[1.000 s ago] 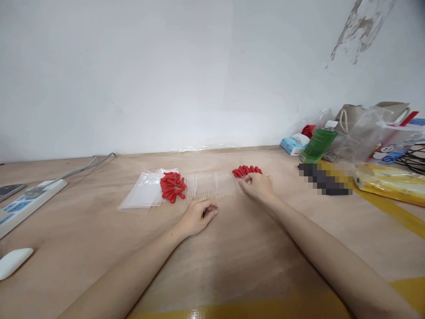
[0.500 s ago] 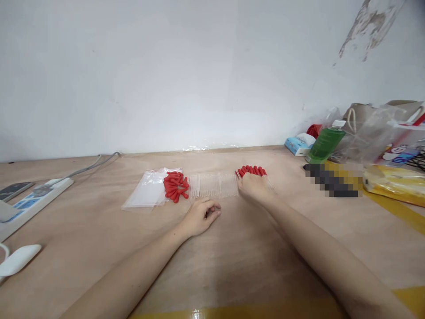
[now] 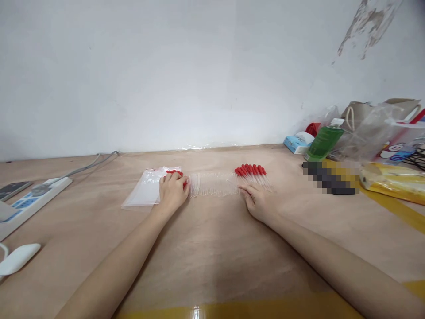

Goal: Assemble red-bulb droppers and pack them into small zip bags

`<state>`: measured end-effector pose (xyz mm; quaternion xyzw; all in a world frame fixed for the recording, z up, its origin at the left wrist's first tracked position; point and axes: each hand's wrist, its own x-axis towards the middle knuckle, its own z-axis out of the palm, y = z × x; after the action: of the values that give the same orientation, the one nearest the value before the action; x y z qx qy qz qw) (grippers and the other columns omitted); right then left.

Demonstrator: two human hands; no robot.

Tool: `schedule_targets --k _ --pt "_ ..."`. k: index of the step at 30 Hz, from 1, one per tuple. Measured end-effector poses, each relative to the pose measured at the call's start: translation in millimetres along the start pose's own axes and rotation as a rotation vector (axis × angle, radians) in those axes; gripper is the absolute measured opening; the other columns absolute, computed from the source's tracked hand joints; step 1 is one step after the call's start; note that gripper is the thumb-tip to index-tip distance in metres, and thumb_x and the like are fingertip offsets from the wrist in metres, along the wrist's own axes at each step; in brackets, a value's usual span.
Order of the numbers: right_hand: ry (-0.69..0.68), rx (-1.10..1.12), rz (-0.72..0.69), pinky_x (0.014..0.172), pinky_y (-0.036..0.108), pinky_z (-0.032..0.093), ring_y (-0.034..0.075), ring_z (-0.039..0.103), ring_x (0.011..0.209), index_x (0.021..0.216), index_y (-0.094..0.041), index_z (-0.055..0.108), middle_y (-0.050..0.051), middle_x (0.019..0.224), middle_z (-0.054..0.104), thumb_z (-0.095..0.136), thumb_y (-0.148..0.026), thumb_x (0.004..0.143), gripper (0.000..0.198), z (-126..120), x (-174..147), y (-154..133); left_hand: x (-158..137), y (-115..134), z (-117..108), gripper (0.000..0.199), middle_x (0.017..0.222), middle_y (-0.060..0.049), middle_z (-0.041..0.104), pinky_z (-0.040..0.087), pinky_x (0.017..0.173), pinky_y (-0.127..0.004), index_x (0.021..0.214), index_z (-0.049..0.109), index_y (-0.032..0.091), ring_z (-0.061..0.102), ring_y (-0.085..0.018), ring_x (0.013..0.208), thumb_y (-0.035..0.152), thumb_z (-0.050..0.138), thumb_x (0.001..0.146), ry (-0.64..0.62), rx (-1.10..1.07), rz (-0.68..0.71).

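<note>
My left hand lies over the pile of red rubber bulbs, its fingers curled down onto them and hiding most of the pile. The fingertips seem closed on a bulb, though what is under them is hidden. A row of clear thin glass dropper tubes lies side by side between my hands. At the right end of that row my right hand pinches one clear glass tube between thumb and fingers. Just beyond it, several droppers with red bulbs fitted lie fanned out, bulbs pointing away from me.
Clear plastic bags lie left of the bulbs. Farther left are a power strip, a phone and a white object. At right stand a green bottle, a tissue pack, a yellow package and plastic bags.
My left hand has moved from the front of the tube row up-left onto the red bulbs. My right hand has drawn back from the fitted droppers and now pinches a glass tube.
</note>
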<state>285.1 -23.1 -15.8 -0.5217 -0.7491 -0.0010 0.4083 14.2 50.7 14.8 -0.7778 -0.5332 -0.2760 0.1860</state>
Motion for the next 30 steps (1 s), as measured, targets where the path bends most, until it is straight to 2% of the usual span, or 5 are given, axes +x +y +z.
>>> schedule_targets --k 6,12,21,25,30 --pt "-0.036 -0.053 -0.045 0.070 0.030 0.035 0.016 0.056 0.075 0.091 -0.018 0.058 0.006 0.085 0.061 0.037 -0.022 0.087 0.022 -3 0 -5 -5 -2 14 0.022 0.075 -0.008 0.061 0.028 0.070 -0.041 0.072 0.063 0.021 0.049 -0.025 0.075 0.028 0.045 0.083 -0.028 0.154 0.040" --pt "-0.025 -0.013 -0.005 0.070 0.031 0.036 0.016 0.055 0.070 0.089 -0.018 0.056 0.005 0.079 0.061 0.037 -0.026 0.086 0.020 -2 -1 0 -2 8 -4 0.020 0.076 -0.009 0.063 0.028 0.074 -0.040 0.083 0.056 0.018 0.053 -0.025 0.076 0.025 0.038 0.087 -0.007 0.118 0.002" --pt "-0.014 0.021 -0.010 0.074 0.032 0.036 0.013 0.053 0.059 0.083 -0.019 0.055 0.001 0.069 0.060 0.043 -0.029 0.083 0.015 -3 -4 -5 -20 56 -17 0.007 0.067 0.002 0.053 0.037 0.053 -0.021 0.081 0.047 0.019 0.050 -0.011 0.058 0.026 0.046 0.082 -0.116 -0.745 -0.171" --pt "-0.031 0.009 -0.075 0.076 0.033 0.033 0.012 0.054 0.059 0.082 -0.018 0.054 0.001 0.068 0.061 0.043 -0.028 0.083 0.015 -1 -5 -4 -40 68 -3 0.015 0.058 0.005 0.047 0.037 0.051 -0.020 0.076 0.047 0.018 0.045 -0.009 0.053 0.032 0.053 0.079 -0.249 -0.845 -0.119" --pt "-0.084 0.017 -0.115 0.078 0.033 0.031 0.013 0.055 0.066 0.084 -0.018 0.055 0.002 0.073 0.062 0.042 -0.027 0.085 0.016 -2 -5 -7 -42 67 0 0.022 0.078 0.000 0.056 0.041 0.058 -0.022 0.097 0.049 0.018 0.051 -0.011 0.064 0.029 0.054 0.080 -0.273 -0.899 -0.113"
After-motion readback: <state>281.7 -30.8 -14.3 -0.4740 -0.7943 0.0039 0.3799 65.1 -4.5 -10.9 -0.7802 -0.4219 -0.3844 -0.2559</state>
